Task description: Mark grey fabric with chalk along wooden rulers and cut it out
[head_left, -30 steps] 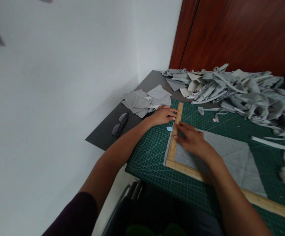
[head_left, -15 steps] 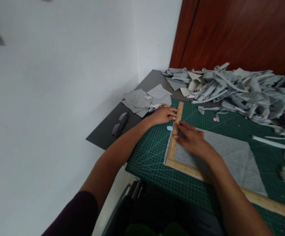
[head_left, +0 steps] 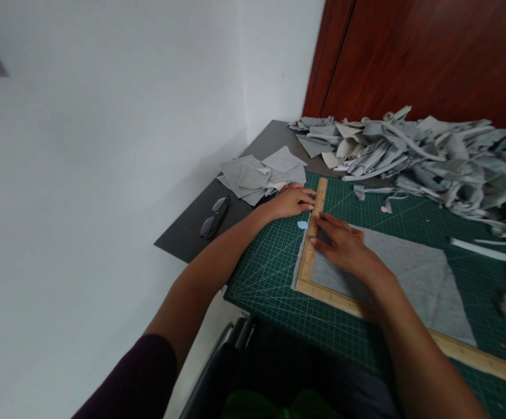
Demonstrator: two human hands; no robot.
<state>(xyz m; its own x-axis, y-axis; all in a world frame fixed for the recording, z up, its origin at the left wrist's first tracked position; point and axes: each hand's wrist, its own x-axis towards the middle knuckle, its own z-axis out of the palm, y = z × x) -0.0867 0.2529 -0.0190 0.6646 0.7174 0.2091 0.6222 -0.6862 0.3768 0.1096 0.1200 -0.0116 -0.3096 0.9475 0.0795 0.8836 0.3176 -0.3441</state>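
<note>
An L-shaped wooden ruler (head_left: 307, 265) lies over a grey piece of fabric (head_left: 410, 265), its short arm along the fabric's left end and its long arm along the near edge. My left hand (head_left: 290, 201) rests at the outer side of the short arm, fingers stretched out with the tips at the wood. On the inner side, my right hand (head_left: 340, 241) presses its fingers onto the short arm, fingers extended, the palm above the fabric. A narrow strip of fabric shows beyond the ruler's left edge. Close by lies a small light-blue piece (head_left: 302, 225).
A green cutting mat (head_left: 270, 279) covers most of the table. Grey fabric scraps (head_left: 436, 151) are heaped at the back right. Cut fabric pieces (head_left: 253, 177) and eyeglasses (head_left: 215, 217) lie on the dark tabletop at left. White wall stands left, a reddish wooden door (head_left: 436, 58) behind.
Both hands and the ruler keep their places on the fabric. Only the view has shifted very slightly.
</note>
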